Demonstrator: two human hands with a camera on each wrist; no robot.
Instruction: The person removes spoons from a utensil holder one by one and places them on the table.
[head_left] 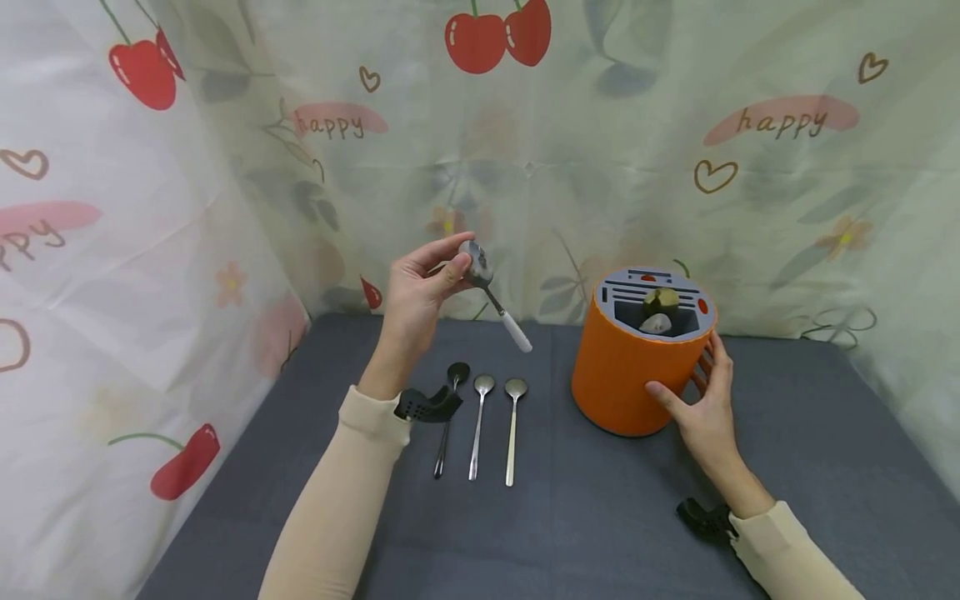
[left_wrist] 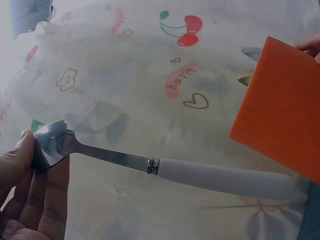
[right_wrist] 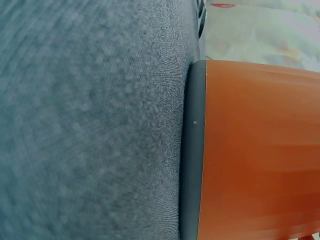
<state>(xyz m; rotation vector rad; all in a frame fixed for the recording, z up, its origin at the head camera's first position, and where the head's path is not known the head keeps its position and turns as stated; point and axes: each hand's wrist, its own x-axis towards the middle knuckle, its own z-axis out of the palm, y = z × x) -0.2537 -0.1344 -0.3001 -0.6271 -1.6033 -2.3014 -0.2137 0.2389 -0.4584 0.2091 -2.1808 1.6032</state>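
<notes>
My left hand (head_left: 420, 287) is raised above the table and pinches a spoon (left_wrist: 215, 179) by its metal bowl. The spoon's white handle slants down and to the right, towards an orange cylindrical utensil holder (head_left: 622, 375). My right hand (head_left: 708, 408) grips the holder's right side, thumb in front and fingers round behind. Slots cross the holder's grey top. A gold-coloured utensil head (head_left: 662, 301) and a silver one (head_left: 656, 323) show in its larger opening. In the right wrist view the holder's dark base (right_wrist: 192, 150) stands on the cloth, and the hand is out of sight.
Left of the holder lie a black spoon (head_left: 441, 450), a silver spoon (head_left: 478, 429) and a pale-handled spoon (head_left: 512, 433), side by side. A dark grey cloth (head_left: 600, 517) covers the table. Printed curtains (head_left: 600, 167) hang behind and at the left.
</notes>
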